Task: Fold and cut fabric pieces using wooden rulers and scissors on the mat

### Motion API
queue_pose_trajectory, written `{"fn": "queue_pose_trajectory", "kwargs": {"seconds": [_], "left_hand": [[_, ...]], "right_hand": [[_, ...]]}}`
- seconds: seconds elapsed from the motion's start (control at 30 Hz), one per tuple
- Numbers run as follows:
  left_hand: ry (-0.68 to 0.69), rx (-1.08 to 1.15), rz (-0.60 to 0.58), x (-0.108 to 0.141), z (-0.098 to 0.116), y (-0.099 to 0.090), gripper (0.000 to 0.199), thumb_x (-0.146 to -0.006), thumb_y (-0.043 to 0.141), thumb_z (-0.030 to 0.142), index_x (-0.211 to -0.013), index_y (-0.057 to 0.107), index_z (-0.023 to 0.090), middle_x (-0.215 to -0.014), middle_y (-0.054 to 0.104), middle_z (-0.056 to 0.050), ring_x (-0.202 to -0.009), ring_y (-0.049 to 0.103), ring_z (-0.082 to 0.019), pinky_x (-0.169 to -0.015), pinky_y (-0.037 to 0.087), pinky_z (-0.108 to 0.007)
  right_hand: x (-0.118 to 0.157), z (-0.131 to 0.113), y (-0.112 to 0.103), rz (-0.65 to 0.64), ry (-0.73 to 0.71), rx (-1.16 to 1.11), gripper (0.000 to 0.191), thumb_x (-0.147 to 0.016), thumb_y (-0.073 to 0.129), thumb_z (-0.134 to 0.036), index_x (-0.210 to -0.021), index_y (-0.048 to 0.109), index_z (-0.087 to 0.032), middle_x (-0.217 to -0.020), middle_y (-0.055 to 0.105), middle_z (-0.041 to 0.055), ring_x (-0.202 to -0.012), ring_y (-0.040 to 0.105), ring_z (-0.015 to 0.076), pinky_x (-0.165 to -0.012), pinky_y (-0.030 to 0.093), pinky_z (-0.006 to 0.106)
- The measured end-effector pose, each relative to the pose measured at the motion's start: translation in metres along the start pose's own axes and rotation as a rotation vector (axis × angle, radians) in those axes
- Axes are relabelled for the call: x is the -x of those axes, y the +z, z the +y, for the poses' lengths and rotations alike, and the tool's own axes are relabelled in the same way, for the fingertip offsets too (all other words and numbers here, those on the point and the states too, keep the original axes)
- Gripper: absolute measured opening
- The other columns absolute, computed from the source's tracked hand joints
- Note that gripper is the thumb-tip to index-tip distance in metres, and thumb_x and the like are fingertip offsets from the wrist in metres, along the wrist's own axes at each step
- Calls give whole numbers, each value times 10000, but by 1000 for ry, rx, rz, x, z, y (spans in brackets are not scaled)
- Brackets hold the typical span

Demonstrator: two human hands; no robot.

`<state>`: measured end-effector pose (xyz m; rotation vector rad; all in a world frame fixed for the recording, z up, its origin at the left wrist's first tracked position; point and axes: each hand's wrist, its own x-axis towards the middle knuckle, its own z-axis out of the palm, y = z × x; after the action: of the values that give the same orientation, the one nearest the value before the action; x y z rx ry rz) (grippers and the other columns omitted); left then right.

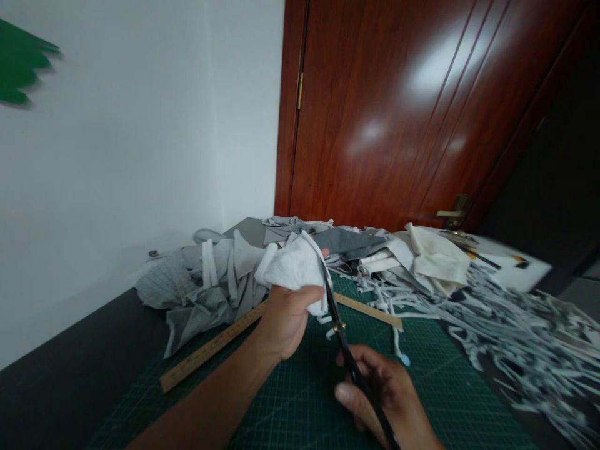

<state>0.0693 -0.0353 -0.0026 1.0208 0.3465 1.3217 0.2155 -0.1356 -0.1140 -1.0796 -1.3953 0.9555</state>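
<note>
My left hand (287, 315) grips a bunched piece of white cloth (293, 265), thumb on top and a fingertip showing at its right edge. In my right hand (382, 387) is a pair of black scissors (338, 322) with a brass-coloured pivot screw, pointing up and away. The blades lie along the right edge of the white cloth; whether they are parted I cannot make out. Both hands are above a green cutting mat (290, 400). Beneath the cloth, a wooden ruler (215, 351) lies slantwise, and another length of wooden ruler (368, 310) shows to the right.
Grey cloth pieces (225, 272) are heaped at the left. Cream fabric (438, 259) and dark grey cloth (349, 242) lie at the back. A tangle of thin fabric strips (506, 331) covers the right side. Beyond stand a white wall (140, 125) and a brown wooden door (375, 125).
</note>
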Motion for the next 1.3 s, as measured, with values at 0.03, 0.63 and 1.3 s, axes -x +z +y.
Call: {"fn": "queue_pose_trajectory", "kwargs": {"seconds": [0.03,0.63,1.3], "left_hand": [[-2,1,0,0,0,0,783,-599,812,134,-1363,683,249,-1271,763,-50,-1356,560,-313,-1076,420,-381],[-29,-60,5,3,0,0,532,-578,829,151,-1106,812,213,-1404,707,-48,-1426,497,-339,-1069,445,-368],[25,-62,35,3,-3,5,780,-639,875,214,-1396,690,246,-1290,771,-82,-1302,643,-351,-1137,452,-467]], "right_hand": [[0,-1,0,1,5,0,440,-852,832,-604,-988,698,-208,-618,433,-87,-473,360,72,-437,255,197],[-2,-4,0,57,-2,15,419,-794,897,-524,-1001,717,-208,-613,458,-83,-516,364,95,-486,275,222],[-2,-8,0,73,5,56,425,-792,894,-537,-1010,725,-214,-622,472,-77,-539,386,110,-500,297,228]]}}
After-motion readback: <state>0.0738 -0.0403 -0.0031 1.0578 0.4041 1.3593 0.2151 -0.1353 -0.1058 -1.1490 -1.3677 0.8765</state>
